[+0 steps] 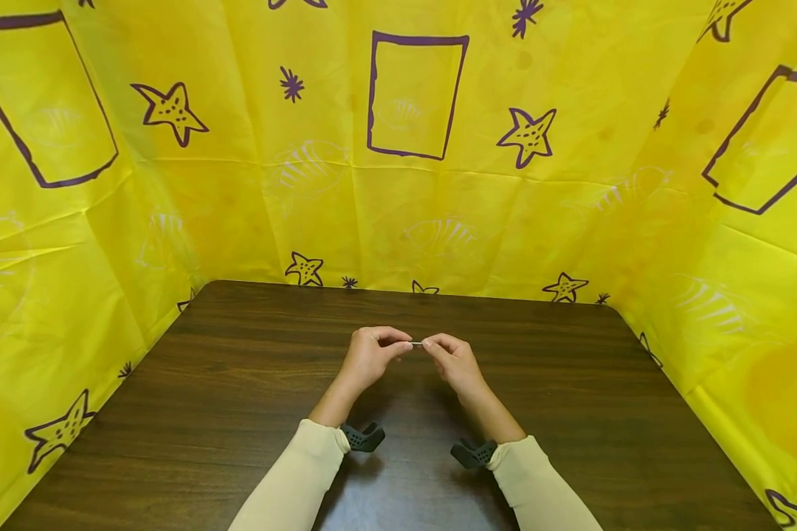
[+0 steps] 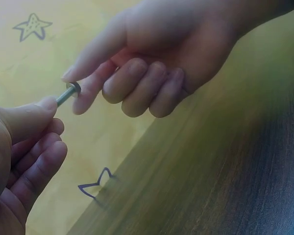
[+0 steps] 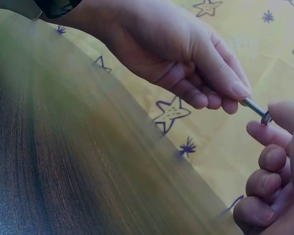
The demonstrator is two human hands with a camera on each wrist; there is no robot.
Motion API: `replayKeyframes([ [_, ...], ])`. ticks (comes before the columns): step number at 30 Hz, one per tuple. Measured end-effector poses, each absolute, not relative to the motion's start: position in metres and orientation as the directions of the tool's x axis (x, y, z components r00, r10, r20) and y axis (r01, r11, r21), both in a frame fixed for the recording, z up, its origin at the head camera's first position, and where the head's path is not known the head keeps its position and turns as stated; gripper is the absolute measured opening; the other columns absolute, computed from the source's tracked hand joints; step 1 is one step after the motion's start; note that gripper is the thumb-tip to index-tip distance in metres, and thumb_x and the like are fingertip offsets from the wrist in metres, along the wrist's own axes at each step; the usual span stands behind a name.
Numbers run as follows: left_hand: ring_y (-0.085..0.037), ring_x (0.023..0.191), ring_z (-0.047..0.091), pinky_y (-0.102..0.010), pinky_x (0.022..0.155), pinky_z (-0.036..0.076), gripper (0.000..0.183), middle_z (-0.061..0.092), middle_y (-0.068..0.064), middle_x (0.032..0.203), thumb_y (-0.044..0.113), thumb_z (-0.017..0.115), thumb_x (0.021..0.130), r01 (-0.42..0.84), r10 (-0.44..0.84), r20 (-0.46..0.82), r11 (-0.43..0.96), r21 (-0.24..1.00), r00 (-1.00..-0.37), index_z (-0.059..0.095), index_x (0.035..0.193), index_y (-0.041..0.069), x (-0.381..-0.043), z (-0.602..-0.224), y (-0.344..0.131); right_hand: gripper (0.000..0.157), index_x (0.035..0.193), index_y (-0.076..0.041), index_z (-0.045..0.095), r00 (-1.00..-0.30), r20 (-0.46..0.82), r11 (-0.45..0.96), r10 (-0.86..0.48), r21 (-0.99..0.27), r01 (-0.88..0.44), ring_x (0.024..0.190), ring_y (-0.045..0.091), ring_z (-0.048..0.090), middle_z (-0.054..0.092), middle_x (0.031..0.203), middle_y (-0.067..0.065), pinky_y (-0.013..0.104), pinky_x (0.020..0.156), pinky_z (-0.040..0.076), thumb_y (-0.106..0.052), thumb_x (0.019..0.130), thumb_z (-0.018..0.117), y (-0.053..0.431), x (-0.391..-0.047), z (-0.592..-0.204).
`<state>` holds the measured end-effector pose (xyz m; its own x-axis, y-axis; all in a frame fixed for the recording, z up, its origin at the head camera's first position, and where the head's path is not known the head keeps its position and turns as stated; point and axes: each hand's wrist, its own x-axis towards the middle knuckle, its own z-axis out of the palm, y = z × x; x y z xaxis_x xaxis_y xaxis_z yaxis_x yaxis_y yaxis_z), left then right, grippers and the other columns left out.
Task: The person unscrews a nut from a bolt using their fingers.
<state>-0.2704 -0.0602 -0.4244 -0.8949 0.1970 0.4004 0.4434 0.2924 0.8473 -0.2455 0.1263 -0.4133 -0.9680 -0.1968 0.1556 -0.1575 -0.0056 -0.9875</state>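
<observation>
A slim metal bolt (image 1: pixel 417 343) spans the gap between the two hands, held up over the table. My left hand (image 1: pixel 367 360) pinches one end of its shank between thumb and fingers. At the other end sits a wider dark disc (image 2: pixel 75 88), with the thumb and index finger of my right hand (image 1: pixel 460 369) around it. The right wrist view shows the shank (image 3: pixel 255 107) bare between the left fingertips and the disc. Whether that disc is the bolt's head, a nut or a washer, I cannot tell. The other right fingers are curled into the palm.
A dark wood-grain table (image 1: pixel 226 413) lies under both hands. Yellow cloth (image 1: pixel 239 192) printed with starfish and fish hangs around its back and sides. Dark bands (image 1: pixel 364 436) are worn at both wrists, below pale sleeves.
</observation>
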Motion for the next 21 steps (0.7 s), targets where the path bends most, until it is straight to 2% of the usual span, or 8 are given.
replayKeyframes([
  [4,-0.019,0.059,0.065,-0.028,0.054,0.052,0.006,0.070,0.000,0.076,0.011,0.078,0.083,0.441,0.188,0.401,0.295,0.847,-0.896,0.078,0.088,0.008,-0.271,-0.423,-0.061,0.021,0.107,0.016,0.061,-0.958,0.199,-0.042,-0.208,-0.980,-0.195,0.044,0.006,0.031,0.039,0.055,-0.001,0.021,0.043,0.026,-0.002,0.096,0.059,0.129,-0.254,-0.426],
  [14,-0.021,0.060,0.065,-0.029,0.055,0.052,0.006,0.070,0.000,0.076,0.011,0.077,0.084,0.440,0.193,0.398,0.295,0.848,-0.897,0.077,0.089,0.009,-0.270,-0.423,-0.061,0.025,0.112,0.011,0.063,-0.919,0.338,-0.079,-0.202,-0.941,-0.328,0.044,0.008,0.032,0.038,0.056,-0.002,0.021,0.043,0.026,0.001,0.089,0.067,0.131,-0.262,-0.441],
  [21,-0.020,0.060,0.065,-0.028,0.055,0.052,0.008,0.071,0.000,0.078,0.013,0.077,0.084,0.432,0.193,0.389,0.298,0.851,-0.901,0.077,0.089,0.007,-0.269,-0.423,-0.060,0.032,0.117,0.012,0.062,-0.925,0.324,-0.028,-0.198,-0.945,-0.325,0.045,0.007,0.032,0.039,0.058,-0.001,0.021,0.043,0.026,0.007,0.086,0.068,0.131,-0.261,-0.437],
])
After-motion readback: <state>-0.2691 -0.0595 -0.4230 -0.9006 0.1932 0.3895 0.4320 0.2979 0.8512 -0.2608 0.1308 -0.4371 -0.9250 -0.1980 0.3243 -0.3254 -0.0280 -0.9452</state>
